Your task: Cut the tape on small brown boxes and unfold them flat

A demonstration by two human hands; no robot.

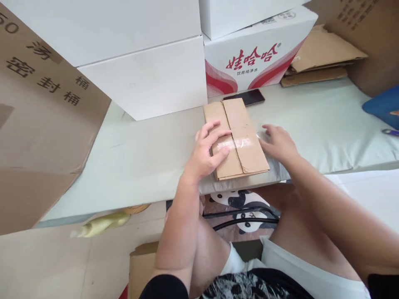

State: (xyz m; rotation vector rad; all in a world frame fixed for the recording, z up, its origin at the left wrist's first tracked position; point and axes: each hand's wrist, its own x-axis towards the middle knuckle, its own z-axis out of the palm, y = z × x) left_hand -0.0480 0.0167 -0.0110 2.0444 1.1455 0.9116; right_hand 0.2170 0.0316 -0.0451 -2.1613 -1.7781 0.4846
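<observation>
A small brown cardboard box (pixel 252 153) lies flat at the front edge of the cloth-covered table. Two top flaps meet along its length, and a strip of clear tape (pixel 245 143) crosses the seam. My left hand (pixel 207 151) rests on the left part of the lid, its fingers spread and the thumb near the tape. Beside the box's right edge is my right hand (pixel 277 143), fingers apart and slightly bent. Its thumb side is close to the box wall; whether it touches the tape's end I cannot tell.
Behind the box lies a dark phone (pixel 249 97). White cartons (pixel 149 79) and a red-and-white water carton (pixel 249 62) stand at the back. A large brown carton (pixel 46 116) is at left. Flattened cardboard (pixel 324 50) and a blue object (pixel 383 107) are at right.
</observation>
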